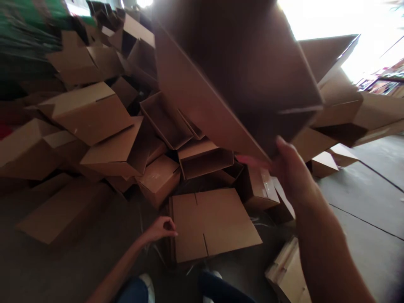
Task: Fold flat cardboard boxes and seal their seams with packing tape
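Right hand grips a cardboard box by its corner, long axis slanting up-left; left hand curls empty.

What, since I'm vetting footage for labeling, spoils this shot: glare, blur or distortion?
In the head view, glare blows out the bright opening at upper right; the box raised by the right hand is dark and slightly blurred, as is the green stack at upper left; wide-angle distortion stretches the edges of the frame.
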Action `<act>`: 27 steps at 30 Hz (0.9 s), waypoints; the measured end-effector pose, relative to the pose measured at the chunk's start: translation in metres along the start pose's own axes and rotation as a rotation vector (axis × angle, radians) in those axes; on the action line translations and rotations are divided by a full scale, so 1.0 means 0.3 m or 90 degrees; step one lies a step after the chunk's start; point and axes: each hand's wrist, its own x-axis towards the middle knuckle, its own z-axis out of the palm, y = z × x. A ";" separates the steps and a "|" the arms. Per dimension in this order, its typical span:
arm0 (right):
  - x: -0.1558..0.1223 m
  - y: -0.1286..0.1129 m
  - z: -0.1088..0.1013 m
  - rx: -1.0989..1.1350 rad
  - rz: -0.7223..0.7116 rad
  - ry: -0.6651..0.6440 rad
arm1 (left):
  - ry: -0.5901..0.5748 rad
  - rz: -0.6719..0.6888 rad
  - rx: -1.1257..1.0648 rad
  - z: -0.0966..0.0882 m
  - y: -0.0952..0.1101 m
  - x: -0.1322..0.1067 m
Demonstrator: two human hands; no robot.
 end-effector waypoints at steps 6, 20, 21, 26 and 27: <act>0.335 -0.345 0.378 -0.020 -0.044 -0.186 | -0.014 -0.005 0.050 0.058 -0.038 0.008; 0.480 0.090 0.448 0.037 -0.084 -0.356 | -0.032 -0.010 0.125 0.021 -0.064 -0.052; 0.469 0.179 0.400 0.003 -0.050 -0.361 | -0.037 -0.001 0.134 0.010 -0.063 -0.062; 0.375 0.545 0.164 -0.316 0.181 -0.429 | -0.067 0.079 0.273 -0.003 -0.059 -0.078; 0.354 0.600 0.118 -0.355 0.210 -0.425 | -0.085 0.100 0.317 0.012 -0.051 -0.070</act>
